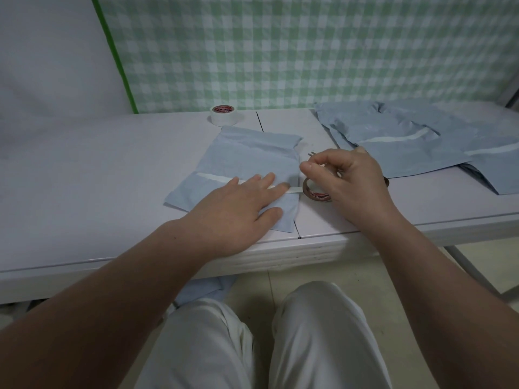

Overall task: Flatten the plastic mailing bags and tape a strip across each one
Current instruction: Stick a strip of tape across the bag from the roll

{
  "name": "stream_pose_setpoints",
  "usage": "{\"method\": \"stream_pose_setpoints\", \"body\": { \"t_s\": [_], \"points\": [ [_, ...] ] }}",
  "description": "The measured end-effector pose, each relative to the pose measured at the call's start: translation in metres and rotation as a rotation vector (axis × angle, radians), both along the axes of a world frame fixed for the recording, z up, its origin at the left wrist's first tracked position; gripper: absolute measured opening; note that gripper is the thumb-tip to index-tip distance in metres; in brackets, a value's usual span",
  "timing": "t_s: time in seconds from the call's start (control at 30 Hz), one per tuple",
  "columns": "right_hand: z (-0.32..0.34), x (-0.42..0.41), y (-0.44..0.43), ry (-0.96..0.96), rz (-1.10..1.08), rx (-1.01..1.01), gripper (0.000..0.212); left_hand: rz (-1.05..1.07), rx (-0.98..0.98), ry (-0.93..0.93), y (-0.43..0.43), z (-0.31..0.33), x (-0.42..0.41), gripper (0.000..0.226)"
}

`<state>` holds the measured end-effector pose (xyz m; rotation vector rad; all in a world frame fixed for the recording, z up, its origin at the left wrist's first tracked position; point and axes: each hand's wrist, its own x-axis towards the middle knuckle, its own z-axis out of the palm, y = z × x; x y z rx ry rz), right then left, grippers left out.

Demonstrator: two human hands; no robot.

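Here, bag (pixel 247 155): pale blue plastic, thin and creased, roughly rectangular; lies flat mid-table, near the front edge.
Strip (pixel 213 177): narrow white tape, stuck straight across the bag's lower part, running off its right edge to the roll.
Roll (pixel 314 193): small ring with a brown core and red print, standing on edge just right of the bag.
Left hand (pixel 233 209): released, palm down, fingers straight and spread, pressing bag and strip.
Right hand (pixel 354 178): fingers curled, grasping the roll from above; thumb and forefinger tips close together.
Table (pixel 98 178): smooth, white, seamed panels.
Spare roll (pixel 227 115): wider, white, lying flat at the back edge.
Pile (pixel 407 136): wrinkled blue bags bearing white strips, overlapped at right.
Curtain (pixel 309 51): green-and-white check.
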<state>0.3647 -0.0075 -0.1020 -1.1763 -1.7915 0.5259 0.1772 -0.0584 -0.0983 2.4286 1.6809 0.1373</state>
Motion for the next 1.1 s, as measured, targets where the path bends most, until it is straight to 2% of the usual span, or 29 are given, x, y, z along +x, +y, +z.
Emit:
{"method": "stream_pose_setpoints", "body": {
  "t_s": [0.1, 0.23, 0.7, 0.93, 1.1],
  "points": [
    [0.000, -0.002, 0.001, -0.044, -0.018, 0.001, 0.005, -0.012, -0.020, 0.021, 0.000, 0.002, 0.001, 0.049],
    [-0.001, -0.003, 0.001, -0.088, -0.006, 0.021, 0.004, -0.004, -0.034, 0.039, -0.001, 0.004, 0.004, 0.048],
    [-0.001, -0.011, -0.002, -0.303, -0.054, 0.058, 0.028, 0.049, -0.026, 0.083, -0.007, 0.006, 0.019, 0.050],
    [-0.003, -0.020, -0.007, -0.478, -0.305, 0.184, 0.035, 0.063, 0.003, 0.136, -0.006, 0.002, 0.025, 0.052],
    [-0.005, -0.031, -0.014, -0.505, -0.395, 0.211, 0.031, 0.073, 0.014, 0.115, -0.006, 0.001, 0.027, 0.052]
  ]
}}
